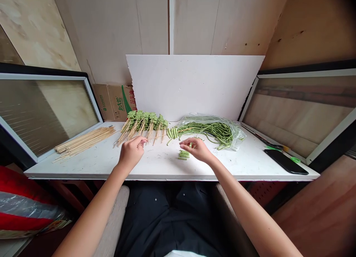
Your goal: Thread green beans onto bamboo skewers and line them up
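My left hand [132, 151] is closed in a pinch around a thin wooden skewer [157, 137] that points right. Several short green bean pieces [172, 133] sit side by side at its far end. To the right, my right hand [196, 149] hovers over the table with its fingers curled together. A bit of green shows between those fingers, seemingly a cut bean piece [191, 144]. Just below the right hand lies a small stack of cut bean pieces [184, 154]. Behind my left hand, finished bean skewers [144, 120] are piled with their sticks toward me.
Bare skewers [86, 140] lie in a bundle at left. Long green beans [214, 131] spill from a clear plastic bag [237, 133]. A black phone [286, 161] and scissors [264, 140] rest at right on the white table [155, 168]. A white board [194, 86] and a carton [112, 101] stand behind.
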`<state>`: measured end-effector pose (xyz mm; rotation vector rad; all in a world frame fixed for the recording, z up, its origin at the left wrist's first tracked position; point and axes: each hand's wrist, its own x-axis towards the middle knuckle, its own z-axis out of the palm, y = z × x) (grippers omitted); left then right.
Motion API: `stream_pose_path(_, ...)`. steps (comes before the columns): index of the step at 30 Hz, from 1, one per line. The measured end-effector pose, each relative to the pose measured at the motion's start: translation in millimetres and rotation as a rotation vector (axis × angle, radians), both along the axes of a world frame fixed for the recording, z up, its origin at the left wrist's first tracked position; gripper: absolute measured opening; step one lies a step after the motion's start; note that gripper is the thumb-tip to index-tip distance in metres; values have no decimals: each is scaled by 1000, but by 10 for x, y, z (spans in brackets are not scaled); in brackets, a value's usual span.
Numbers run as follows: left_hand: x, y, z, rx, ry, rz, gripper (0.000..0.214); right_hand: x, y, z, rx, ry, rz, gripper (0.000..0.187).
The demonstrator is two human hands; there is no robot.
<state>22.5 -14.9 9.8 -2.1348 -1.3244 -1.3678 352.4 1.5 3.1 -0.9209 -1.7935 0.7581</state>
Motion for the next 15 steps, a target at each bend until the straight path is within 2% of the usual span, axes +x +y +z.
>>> stream_pose_path(2, -19, 18, -11, -12, 5, 13, 27, 108, 47, -61, 75, -236, 26, 16)
stream_pose_path(4, -22, 23, -14, -19, 11, 18, 26, 153, 92, -170, 100, -372, 33, 11)
stream_pose_path(9, -4, 12, -3, -22, 23, 5, 26, 59, 164, -447, 151, -466, -84, 16)
stream_pose_path(12, -2, 11, 0, -14, 27, 5, 27, -6, 153, -468, 129, -621, -128, 10)
stream_pose_path(15, -6, 10, 5, 6, 27, 6, 27, 7, 126, -355, 120, -684, -84, 8)
